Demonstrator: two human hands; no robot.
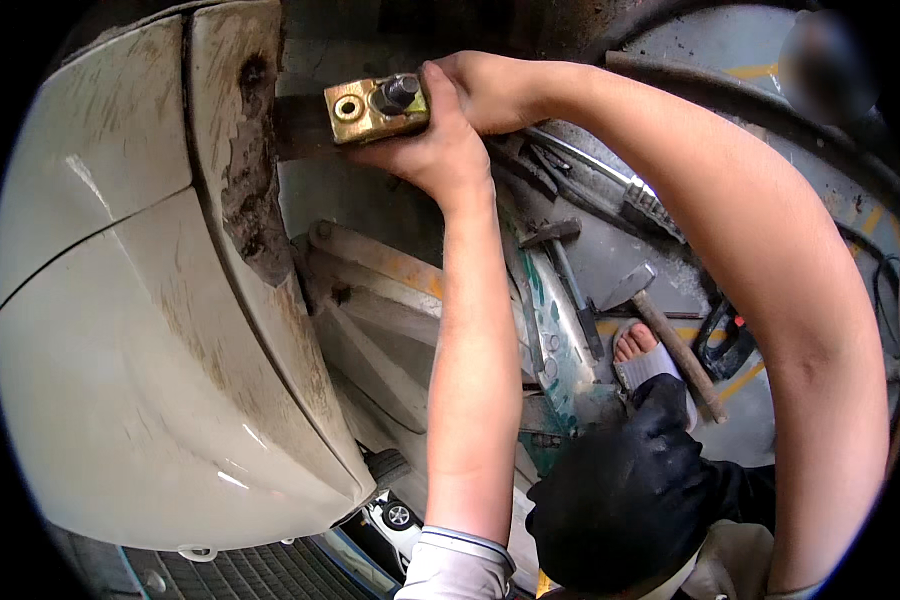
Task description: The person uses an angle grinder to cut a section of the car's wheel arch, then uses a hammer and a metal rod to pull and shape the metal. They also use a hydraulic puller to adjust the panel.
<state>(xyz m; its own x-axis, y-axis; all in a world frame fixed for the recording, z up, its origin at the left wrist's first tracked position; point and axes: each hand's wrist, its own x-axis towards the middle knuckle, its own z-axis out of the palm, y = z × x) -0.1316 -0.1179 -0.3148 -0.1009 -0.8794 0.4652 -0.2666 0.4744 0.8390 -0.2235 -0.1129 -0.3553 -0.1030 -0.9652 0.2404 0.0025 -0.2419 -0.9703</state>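
Both my arms reach up toward a brass-coloured metal clamp (363, 126), a block with a round hole and a dark bolt on its face. My left hand (438, 160) is closed round its right end, thumb above and fingers beneath. Behind it, my right hand (475, 88) is closed against the same end, its fingertips mostly hidden. Just left of the clamp is the rusty, scraped edge (255, 190) of a pale car body panel (140, 330). Whether the clamp touches that edge, I cannot tell.
Below my hands run pale metal beams (380, 260). Between my arms lie a wooden-handled hammer (675, 345), another hammer (562, 262) and a sandalled foot (640, 345) beside dark cloth (620, 490). A long dark curved strip (710, 75) stretches across the upper right.
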